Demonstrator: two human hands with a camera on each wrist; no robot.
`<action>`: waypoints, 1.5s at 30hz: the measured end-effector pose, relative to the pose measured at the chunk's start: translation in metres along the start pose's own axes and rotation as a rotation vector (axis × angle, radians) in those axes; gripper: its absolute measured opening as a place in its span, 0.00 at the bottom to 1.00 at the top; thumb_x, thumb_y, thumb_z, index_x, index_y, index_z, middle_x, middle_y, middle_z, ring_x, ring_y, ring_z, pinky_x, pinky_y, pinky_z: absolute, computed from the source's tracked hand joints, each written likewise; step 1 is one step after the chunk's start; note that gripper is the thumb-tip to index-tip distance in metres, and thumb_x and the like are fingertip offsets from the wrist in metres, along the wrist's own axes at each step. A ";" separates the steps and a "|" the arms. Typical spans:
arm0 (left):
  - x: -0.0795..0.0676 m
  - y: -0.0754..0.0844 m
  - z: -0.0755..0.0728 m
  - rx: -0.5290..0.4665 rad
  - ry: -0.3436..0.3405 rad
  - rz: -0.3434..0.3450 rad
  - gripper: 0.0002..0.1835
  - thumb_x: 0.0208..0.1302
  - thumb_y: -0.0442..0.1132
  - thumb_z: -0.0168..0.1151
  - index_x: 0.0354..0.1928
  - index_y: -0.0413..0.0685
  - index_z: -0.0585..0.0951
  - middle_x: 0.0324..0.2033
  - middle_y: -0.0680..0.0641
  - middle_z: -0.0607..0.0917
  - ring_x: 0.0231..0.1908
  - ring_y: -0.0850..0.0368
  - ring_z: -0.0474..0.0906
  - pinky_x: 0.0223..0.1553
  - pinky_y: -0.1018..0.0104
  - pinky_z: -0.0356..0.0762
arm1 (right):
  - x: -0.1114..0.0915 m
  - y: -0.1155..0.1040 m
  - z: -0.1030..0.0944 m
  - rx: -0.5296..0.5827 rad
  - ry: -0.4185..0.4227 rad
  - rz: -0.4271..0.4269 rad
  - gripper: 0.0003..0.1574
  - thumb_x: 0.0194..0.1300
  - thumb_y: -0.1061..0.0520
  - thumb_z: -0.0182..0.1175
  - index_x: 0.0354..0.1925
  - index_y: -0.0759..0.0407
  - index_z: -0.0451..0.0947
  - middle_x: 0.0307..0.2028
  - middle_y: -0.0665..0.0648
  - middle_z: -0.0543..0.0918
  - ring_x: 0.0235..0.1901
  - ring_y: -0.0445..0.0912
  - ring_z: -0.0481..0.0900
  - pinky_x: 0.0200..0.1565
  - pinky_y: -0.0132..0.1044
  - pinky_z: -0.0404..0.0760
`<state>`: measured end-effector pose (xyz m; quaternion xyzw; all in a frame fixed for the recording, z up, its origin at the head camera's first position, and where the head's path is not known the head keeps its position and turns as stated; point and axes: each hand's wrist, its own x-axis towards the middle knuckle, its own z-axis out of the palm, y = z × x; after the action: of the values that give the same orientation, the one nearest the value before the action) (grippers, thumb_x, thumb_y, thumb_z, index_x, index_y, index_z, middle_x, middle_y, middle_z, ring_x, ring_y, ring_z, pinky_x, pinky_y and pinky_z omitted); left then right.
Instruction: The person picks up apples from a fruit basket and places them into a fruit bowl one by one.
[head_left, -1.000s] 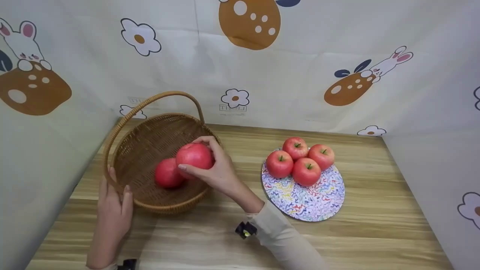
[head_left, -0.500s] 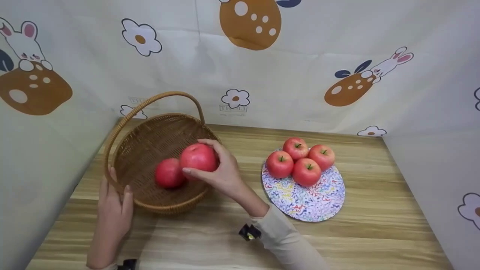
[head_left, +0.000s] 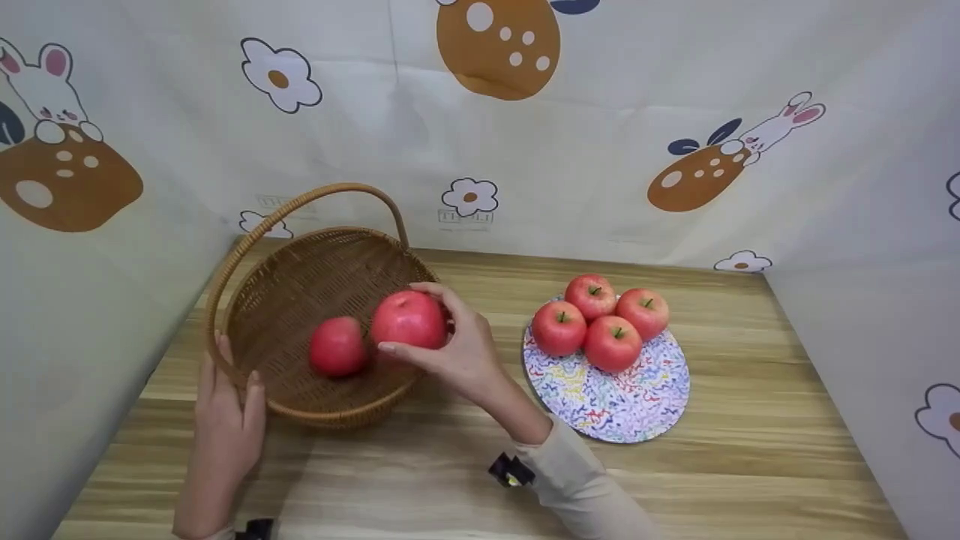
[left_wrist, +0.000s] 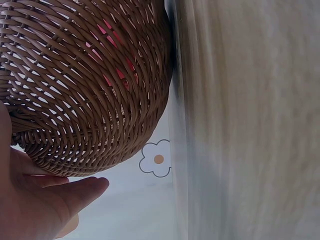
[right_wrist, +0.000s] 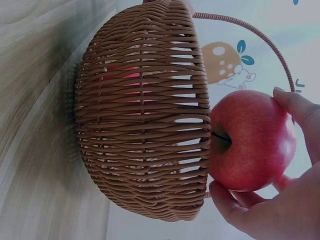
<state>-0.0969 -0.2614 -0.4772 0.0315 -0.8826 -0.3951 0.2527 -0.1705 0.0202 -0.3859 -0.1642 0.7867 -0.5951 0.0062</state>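
Observation:
My right hand (head_left: 469, 352) grips a red apple (head_left: 409, 320) between thumb and fingers, over the right side of the wicker basket (head_left: 337, 417). In the right wrist view, the held apple (right_wrist: 255, 142) has its stem towards the basket's rim. Another red apple (head_left: 337, 347) lies inside the basket; the wrist views show only bits of red through the weave. My left hand (head_left: 231, 420) rests against the basket's left outer side, thumb and fingers spread around the foot of the handle. In the left wrist view, the left hand (left_wrist: 45, 205) touches the woven wall.
To the right, a round plate (head_left: 622, 409) with a colourful squiggle pattern bears several red apples (head_left: 613, 343) on its back half. The basket's tall handle (head_left: 300, 201) arches over its opening. Printed curtains (head_left: 570, 195) enclose the wooden table (head_left: 750, 420) at the back and sides.
My right hand has moved a little to the right with its apple, away from the apple in the basket, so a gap now shows between them. My left hand and the basket stay put.

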 end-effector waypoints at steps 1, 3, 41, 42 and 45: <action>0.000 0.000 0.000 0.000 -0.001 -0.002 0.35 0.79 0.35 0.46 0.81 0.28 0.51 0.80 0.26 0.50 0.79 0.25 0.46 0.77 0.29 0.48 | -0.001 0.000 -0.001 -0.001 0.002 0.002 0.43 0.54 0.50 0.83 0.66 0.54 0.77 0.59 0.56 0.84 0.54 0.48 0.83 0.53 0.43 0.87; 0.000 0.000 0.000 0.002 -0.006 -0.009 0.35 0.80 0.35 0.46 0.82 0.29 0.50 0.80 0.26 0.50 0.79 0.24 0.46 0.77 0.28 0.47 | -0.002 -0.001 -0.003 0.002 0.005 0.006 0.43 0.54 0.51 0.83 0.66 0.54 0.77 0.59 0.56 0.84 0.55 0.49 0.83 0.54 0.44 0.87; 0.000 -0.001 0.000 0.001 0.007 0.018 0.35 0.79 0.33 0.48 0.82 0.30 0.51 0.81 0.29 0.50 0.79 0.26 0.48 0.76 0.28 0.50 | -0.026 0.012 -0.026 0.022 0.085 -0.065 0.42 0.52 0.54 0.84 0.62 0.58 0.77 0.56 0.58 0.86 0.58 0.51 0.83 0.57 0.48 0.86; 0.000 -0.001 0.000 0.003 0.005 0.018 0.35 0.79 0.33 0.47 0.82 0.30 0.51 0.81 0.29 0.50 0.79 0.26 0.48 0.75 0.28 0.50 | -0.026 0.013 -0.027 0.021 0.088 -0.062 0.42 0.52 0.54 0.83 0.62 0.58 0.77 0.57 0.58 0.86 0.58 0.51 0.82 0.57 0.48 0.86; 0.000 -0.001 0.000 0.007 0.003 0.018 0.35 0.79 0.34 0.47 0.82 0.30 0.51 0.81 0.28 0.50 0.79 0.25 0.48 0.75 0.28 0.50 | -0.028 0.013 -0.029 0.017 0.099 -0.051 0.42 0.53 0.53 0.83 0.62 0.58 0.77 0.57 0.57 0.85 0.58 0.51 0.82 0.57 0.49 0.86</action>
<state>-0.0969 -0.2617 -0.4780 0.0251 -0.8840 -0.3895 0.2574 -0.1536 0.0579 -0.3951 -0.1542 0.7764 -0.6093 -0.0465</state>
